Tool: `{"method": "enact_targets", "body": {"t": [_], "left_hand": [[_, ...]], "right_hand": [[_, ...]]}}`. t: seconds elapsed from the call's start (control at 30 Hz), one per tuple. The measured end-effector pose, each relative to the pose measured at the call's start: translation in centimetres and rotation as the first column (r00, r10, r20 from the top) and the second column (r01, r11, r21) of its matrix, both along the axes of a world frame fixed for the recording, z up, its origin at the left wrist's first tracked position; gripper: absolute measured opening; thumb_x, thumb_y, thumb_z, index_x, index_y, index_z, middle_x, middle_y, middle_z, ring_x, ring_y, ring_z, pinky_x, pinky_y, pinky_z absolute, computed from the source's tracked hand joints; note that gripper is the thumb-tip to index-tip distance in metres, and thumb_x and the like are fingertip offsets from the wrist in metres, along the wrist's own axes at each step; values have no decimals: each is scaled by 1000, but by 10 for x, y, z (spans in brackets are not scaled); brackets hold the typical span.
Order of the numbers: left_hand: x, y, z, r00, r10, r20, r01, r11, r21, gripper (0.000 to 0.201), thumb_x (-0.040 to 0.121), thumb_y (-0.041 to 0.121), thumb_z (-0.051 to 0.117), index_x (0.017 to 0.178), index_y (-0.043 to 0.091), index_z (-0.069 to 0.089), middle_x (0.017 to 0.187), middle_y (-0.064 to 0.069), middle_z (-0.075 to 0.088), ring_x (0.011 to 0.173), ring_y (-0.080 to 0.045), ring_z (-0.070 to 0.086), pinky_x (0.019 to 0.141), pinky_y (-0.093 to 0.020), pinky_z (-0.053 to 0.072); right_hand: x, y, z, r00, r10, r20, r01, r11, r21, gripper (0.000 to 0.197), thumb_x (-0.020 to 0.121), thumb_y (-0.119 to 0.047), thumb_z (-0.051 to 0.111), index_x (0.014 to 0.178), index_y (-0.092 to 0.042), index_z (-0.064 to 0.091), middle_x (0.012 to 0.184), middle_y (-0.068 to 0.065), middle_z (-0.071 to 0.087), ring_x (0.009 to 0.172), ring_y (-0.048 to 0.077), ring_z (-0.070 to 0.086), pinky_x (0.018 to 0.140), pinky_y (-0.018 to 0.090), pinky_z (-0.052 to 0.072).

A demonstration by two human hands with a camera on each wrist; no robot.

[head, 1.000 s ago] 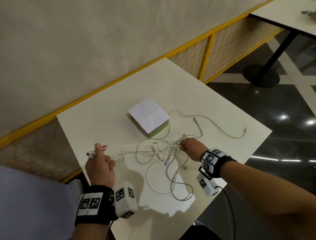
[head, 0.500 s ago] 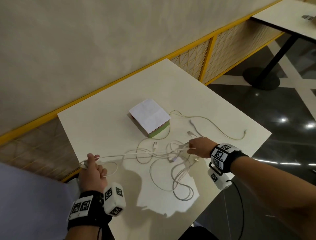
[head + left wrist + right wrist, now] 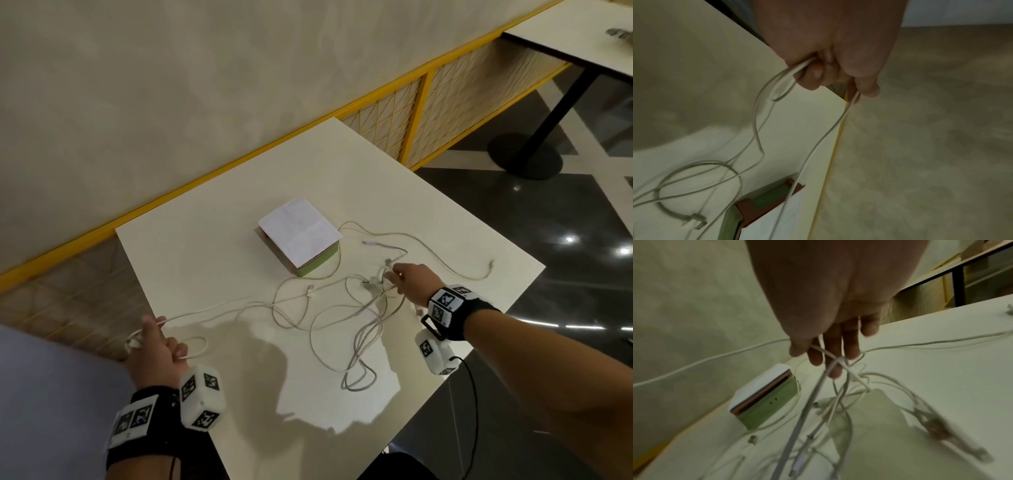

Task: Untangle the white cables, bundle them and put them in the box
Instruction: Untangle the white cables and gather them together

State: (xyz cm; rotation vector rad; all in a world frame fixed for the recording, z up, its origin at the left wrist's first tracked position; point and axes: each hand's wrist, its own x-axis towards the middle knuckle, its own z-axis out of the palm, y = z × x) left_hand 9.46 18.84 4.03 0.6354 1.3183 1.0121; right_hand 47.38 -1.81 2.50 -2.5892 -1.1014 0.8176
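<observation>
Several white cables (image 3: 342, 308) lie tangled across the white table (image 3: 212, 253). My left hand (image 3: 154, 346) at the near left corner grips one cable (image 3: 818, 146) with its loops, pulling it taut toward the tangle. My right hand (image 3: 407, 281) hovers over the right side and pinches a knot of strands (image 3: 836, 365) between thumb and fingers, lifted off the table. The box (image 3: 301, 236), green-sided with a white lid, sits shut in the middle of the table, also seen in the right wrist view as the box (image 3: 766, 397).
A loose cable end (image 3: 491, 263) trails toward the table's right edge. A yellow-framed mesh rail (image 3: 421, 113) and a beige wall run behind the table. Another table (image 3: 582, 44) on a black pedestal stands at the far right over dark glossy floor.
My left hand has drawn back toward the near left corner with its cable. My right hand has moved right and away with the knot, spreading the tangle wider.
</observation>
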Motion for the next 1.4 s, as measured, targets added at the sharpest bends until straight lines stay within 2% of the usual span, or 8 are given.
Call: {"method": "enact_targets", "body": {"t": [0.13,0.5,0.63,0.8,0.93,1.1,1.23,1.4], "left_hand": [[1,-3,-9,1000,-1,-13,0,998,-64,34,98,40,42,70,21,45,33,13,21,28,-4,22,35,-13,19],[21,-3,-25,994,-54,-91,45,994,-104,36,95,51,44,76,22,54,31,12,26,26,-3,25,31,-12,22],[25,-13,-25,989,-81,-122,69,993,-97,37,95,52,45,77,21,56,31,12,25,26,-4,24,32,-12,23],[22,-20,-26,986,-66,-153,48,992,-119,37,93,53,47,75,22,59,32,12,26,26,-4,26,33,-13,23],[13,-23,-30,989,-47,-138,30,992,-123,36,93,52,47,76,22,59,33,13,25,27,-5,24,33,-15,23],[7,-28,-31,992,-34,-126,17,991,-134,36,93,51,47,76,22,56,33,11,24,27,-4,24,33,-15,22],[8,-26,-28,996,-8,-90,-3,992,-126,34,94,48,48,77,20,56,33,12,24,28,-4,23,33,-14,21],[6,-18,-23,998,-3,-65,-4,994,-110,32,98,42,43,77,19,52,31,12,22,27,-4,21,33,-12,21]], "right_hand": [[2,2,12,996,-49,-78,61,985,163,27,92,-33,50,84,-9,60,79,8,61,76,26,55,72,34,43],[-17,-28,-4,987,131,89,-128,991,-41,16,98,-18,36,108,-10,46,77,19,55,67,32,53,62,36,40],[-23,-29,-11,991,69,115,-88,982,167,21,97,-16,41,115,-9,49,90,23,67,78,38,62,66,38,46],[-25,-11,1,961,-180,-211,254,877,408,9,92,-21,54,100,-17,57,74,2,70,59,8,61,63,22,49],[-22,1,18,827,-202,-525,491,715,497,10,92,-17,54,83,-18,56,62,5,66,65,27,62,64,34,53],[-23,4,42,678,-150,-720,653,572,496,10,97,-17,46,88,-19,50,62,11,56,50,24,60,53,32,56],[-14,4,39,704,-155,-693,628,592,505,6,95,-18,50,94,-13,52,60,6,45,46,17,42,48,29,43],[4,-6,26,866,-165,-471,378,834,402,13,89,-1,50,94,-8,60,65,5,55,49,8,53,53,20,49]]}}
